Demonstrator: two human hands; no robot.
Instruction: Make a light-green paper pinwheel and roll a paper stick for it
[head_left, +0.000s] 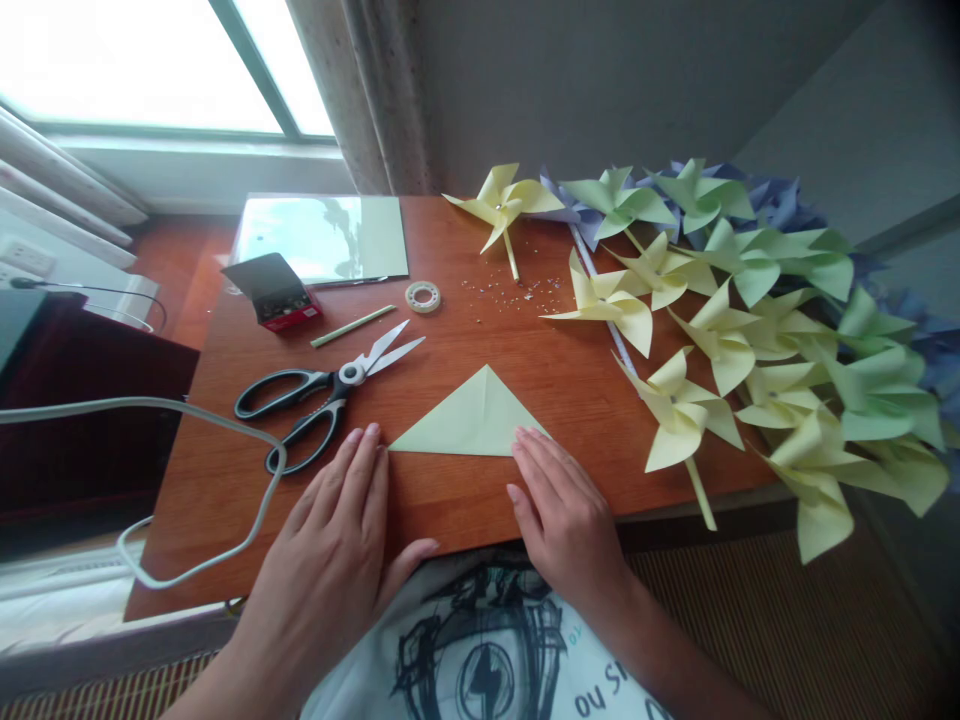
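Pale-green paper triangle [469, 425], 1 faint central crease

The folded paper [469, 425] lies on the table [517, 350] just below the frame's centre, between the left hand [337, 530] and the right hand [566, 500]. Left of it lie the scissors [351, 373]; behind these, toward the upper left, are the paper stick [352, 327], tape roll [409, 298], box [292, 312] and sheet packet [322, 240]. Pinwheels [673, 402] crowd the right side. A cable [180, 405] loops at the lower left.

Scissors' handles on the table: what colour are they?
Scissors' handles: black with grey, best seen in the head view.
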